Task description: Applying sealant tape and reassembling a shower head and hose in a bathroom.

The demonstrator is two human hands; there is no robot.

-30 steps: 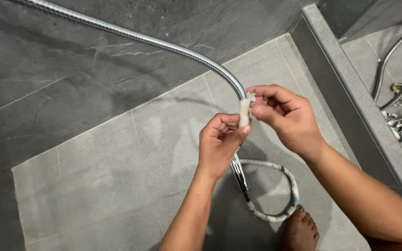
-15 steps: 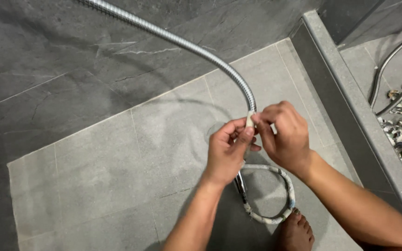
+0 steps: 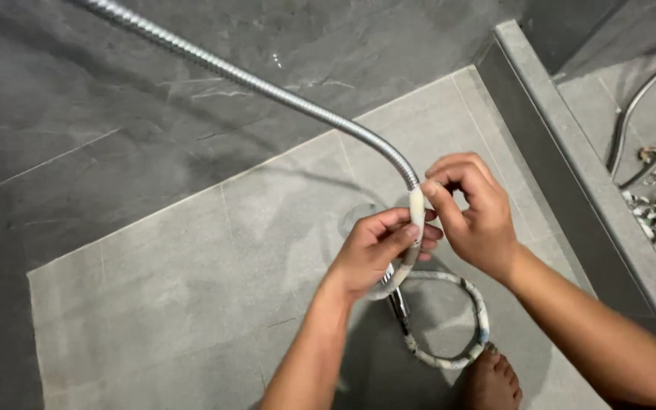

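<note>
Your left hand grips the metal hose below its white tape; your right hand pinches that tape; wrapping appears begun, not finished.

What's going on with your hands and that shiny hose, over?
Left hand grips metal hose below white wrapped joint. Right hand pinches joint's top. Paper-wrapped loop hangs beside bare foot. Nothing blocking.
</note>
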